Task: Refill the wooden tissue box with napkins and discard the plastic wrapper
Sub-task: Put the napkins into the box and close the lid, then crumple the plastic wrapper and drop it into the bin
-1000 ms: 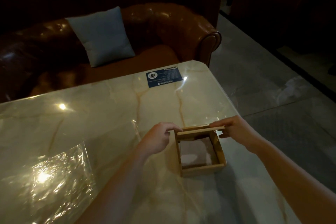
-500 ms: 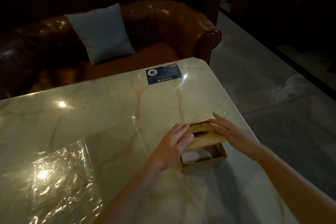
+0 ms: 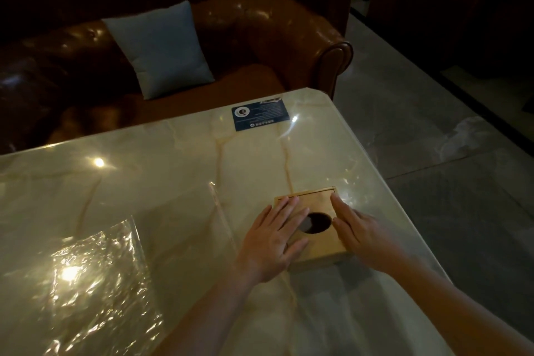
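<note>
The wooden tissue box point(image 3: 318, 251) sits on the marble table near its right edge, lid point(image 3: 316, 202) on, with a dark oval opening point(image 3: 315, 222) in the top. Inside the opening it is too dark to make out the napkins. My left hand point(image 3: 274, 240) lies flat, fingers spread, on the lid's left side. On the lid's right side rests my right hand point(image 3: 364, 235), also flat. The clear plastic wrapper point(image 3: 95, 277) lies crumpled and glinting on the table at the near left, apart from both hands.
The marble table point(image 3: 159, 182) has a dark blue card point(image 3: 261, 114) near its far edge. A brown leather sofa point(image 3: 260, 37) with a grey cushion point(image 3: 161, 49) stands behind it. Grey floor tiles point(image 3: 433, 139) lie to the right of the table.
The lid went from standing upright at the box's far edge to lying flat over the box. Both hands moved from gripping it to resting flat on top.
</note>
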`<state>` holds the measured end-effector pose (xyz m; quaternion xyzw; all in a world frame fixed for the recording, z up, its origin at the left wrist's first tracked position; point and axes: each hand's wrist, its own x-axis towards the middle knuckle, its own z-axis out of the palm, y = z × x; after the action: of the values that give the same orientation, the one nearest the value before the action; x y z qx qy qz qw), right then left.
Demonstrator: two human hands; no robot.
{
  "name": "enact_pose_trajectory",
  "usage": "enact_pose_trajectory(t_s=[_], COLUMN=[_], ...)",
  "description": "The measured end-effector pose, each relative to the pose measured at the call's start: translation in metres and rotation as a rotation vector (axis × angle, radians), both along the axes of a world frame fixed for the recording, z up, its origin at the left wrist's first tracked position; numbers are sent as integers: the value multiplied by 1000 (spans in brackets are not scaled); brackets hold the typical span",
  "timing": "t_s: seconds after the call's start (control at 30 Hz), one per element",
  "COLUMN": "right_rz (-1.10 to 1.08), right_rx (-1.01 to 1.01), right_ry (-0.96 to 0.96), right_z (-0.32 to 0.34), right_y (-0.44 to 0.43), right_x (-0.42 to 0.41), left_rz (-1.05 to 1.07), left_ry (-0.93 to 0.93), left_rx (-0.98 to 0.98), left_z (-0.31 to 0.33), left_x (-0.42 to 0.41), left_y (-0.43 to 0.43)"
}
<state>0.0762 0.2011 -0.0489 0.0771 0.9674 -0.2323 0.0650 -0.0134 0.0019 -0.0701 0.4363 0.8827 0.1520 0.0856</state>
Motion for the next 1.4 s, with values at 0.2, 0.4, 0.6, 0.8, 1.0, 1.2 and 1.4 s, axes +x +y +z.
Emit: enact_pose_trajectory(t_s=[0.2, 0.4, 0.6, 0.8, 1.0, 1.2, 1.4], right_rz=[-71, -15, -18, 101, 281, 480, 580], right_rx=[-16, 141, 375, 303, 267, 231, 230], right_ry=[-32, -97, 48, 105, 84, 86, 21], right_z=[5, 24, 37, 41, 33, 15, -12], right_y=[-4, -3, -17, -54, -129, -206, -256], right_x=[-3, -14, -33, -50, -81, -104, -108], left_rz=[-37, 70, 216, 417, 674, 891, 1036], left_ry=[-22, -165, -51, -29, -72, -88, -86], left_rx=[-13, 39, 82, 10, 16, -16, -51], left_z=[2, 22, 41, 42, 40, 38, 22], left_x=[-4, -12, -20, -21, -5, 22, 47], left_y=[0, 7, -20, -84, -169, -242, -283])
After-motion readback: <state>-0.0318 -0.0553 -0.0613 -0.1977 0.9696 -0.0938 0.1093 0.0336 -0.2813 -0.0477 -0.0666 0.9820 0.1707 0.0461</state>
